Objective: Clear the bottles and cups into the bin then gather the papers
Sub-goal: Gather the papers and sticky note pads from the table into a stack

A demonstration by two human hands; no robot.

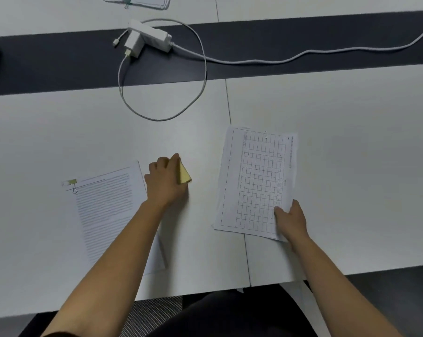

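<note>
Yellow notepad (185, 176); gridded sheet (256, 181).

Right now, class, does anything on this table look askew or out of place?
The white gridded paper sheet, pinched at its near corner by the right hand, lies tilted and slightly rumpled. The white charger cable sprawls in a loose loop farther back.

The left hand (165, 181) and right hand (291, 221) were bare, the forearms (123, 251) behind the fingers (161, 164) uncovered back to the frame edge; between them, far behind the fingertips, dark clothing (229, 314) covered the lap
</note>
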